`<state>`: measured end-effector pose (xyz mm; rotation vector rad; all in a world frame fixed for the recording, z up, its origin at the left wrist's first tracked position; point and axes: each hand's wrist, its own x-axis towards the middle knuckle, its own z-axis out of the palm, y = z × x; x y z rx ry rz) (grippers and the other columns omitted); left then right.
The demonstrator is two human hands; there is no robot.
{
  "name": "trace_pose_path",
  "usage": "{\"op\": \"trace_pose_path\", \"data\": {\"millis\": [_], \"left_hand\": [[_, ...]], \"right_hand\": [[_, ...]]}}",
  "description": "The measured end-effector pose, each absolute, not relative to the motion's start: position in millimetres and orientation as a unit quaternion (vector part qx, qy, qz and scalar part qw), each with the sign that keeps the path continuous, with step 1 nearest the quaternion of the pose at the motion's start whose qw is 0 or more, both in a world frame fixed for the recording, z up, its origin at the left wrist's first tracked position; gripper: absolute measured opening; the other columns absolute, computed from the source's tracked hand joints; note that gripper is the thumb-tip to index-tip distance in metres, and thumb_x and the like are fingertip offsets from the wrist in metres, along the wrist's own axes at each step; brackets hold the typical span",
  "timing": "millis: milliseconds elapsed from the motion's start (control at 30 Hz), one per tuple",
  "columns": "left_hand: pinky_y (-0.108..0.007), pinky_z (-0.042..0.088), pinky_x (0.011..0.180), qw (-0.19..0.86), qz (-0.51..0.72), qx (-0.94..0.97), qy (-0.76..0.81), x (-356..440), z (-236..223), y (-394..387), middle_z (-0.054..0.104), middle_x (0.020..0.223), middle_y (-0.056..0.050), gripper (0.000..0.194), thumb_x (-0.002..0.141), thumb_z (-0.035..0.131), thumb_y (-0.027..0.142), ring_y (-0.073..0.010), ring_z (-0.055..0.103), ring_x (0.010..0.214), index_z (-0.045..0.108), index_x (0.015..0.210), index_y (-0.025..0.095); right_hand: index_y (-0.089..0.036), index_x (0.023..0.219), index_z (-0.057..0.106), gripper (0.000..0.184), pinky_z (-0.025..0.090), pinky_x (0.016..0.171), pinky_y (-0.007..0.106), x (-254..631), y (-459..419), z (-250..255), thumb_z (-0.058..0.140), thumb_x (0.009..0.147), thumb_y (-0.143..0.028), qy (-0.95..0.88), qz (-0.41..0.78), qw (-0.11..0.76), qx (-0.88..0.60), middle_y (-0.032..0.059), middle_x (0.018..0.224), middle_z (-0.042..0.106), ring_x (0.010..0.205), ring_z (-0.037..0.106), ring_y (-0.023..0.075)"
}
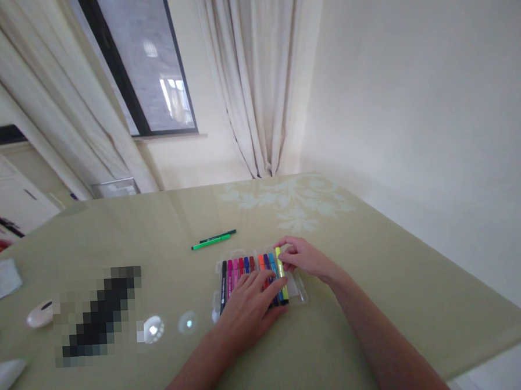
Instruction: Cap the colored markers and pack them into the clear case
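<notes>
A clear plastic case of several coloured markers lies on the green table. My left hand lies flat on the near part of the case, fingers stretched over the markers. My right hand is at the case's right end, its fingers pinched on the top of a yellow marker that lies in the row. A green marker and a dark marker lie loose side by side on the table beyond the case.
A white oval object and a paper lie at the table's left side. A blurred-out patch sits left of the case. Curtains and a window stand behind the table; a wall is on the right.
</notes>
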<state>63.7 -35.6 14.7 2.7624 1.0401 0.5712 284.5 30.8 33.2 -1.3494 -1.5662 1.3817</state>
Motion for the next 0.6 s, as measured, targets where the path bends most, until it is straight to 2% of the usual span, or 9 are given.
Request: {"op": "trace_pose_path", "data": {"millis": [100,200,367,600], "left_hand": [[-0.048,0.047,0.102,0.056,0.184,0.921,0.339,64.2,16.0,-35.5,0.060,0.134,-0.007,0.042,0.096,0.066,0.035,-0.0281,0.057,0.121,0.057,0.137,0.031],[-0.048,0.047,0.102,0.053,0.180,0.921,0.341,64.9,16.4,-35.7,0.061,0.132,-0.008,0.041,0.097,0.065,0.034,-0.0279,0.056,0.119,0.057,0.137,0.029],[-0.050,0.045,0.102,0.052,0.165,0.923,0.344,65.8,15.5,-36.3,0.059,0.134,-0.008,0.040,0.100,0.059,0.036,-0.0297,0.054,0.122,0.056,0.140,0.029],[-0.049,0.045,0.101,0.064,0.160,0.917,0.359,69.0,16.1,-35.6,0.059,0.130,-0.007,0.039,0.099,0.060,0.038,-0.0290,0.052,0.122,0.058,0.137,0.032]], "right_hand": [[-0.017,0.109,0.069,0.028,0.051,0.061,0.026,283.8,32.7,27.3,0.066,0.082,-0.020,-0.631,0.497,0.311,-0.508,-0.0020,0.067,0.067,0.061,0.063,0.0140],[-0.017,0.112,0.072,0.030,0.050,0.062,0.026,284.4,35.1,25.0,0.065,0.082,-0.018,-0.666,0.441,0.311,-0.515,-0.0005,0.072,0.068,0.064,0.062,0.0143],[-0.018,0.097,0.079,0.022,0.049,0.070,0.027,284.9,34.8,28.7,0.073,0.077,-0.013,-0.725,0.290,0.272,-0.563,0.0042,0.088,0.071,0.074,0.061,0.0152],[-0.018,0.094,0.079,0.019,0.048,0.069,0.026,281.1,30.1,32.8,0.072,0.078,-0.010,-0.722,0.308,0.231,-0.574,0.0040,0.085,0.071,0.073,0.061,0.0154]]}}
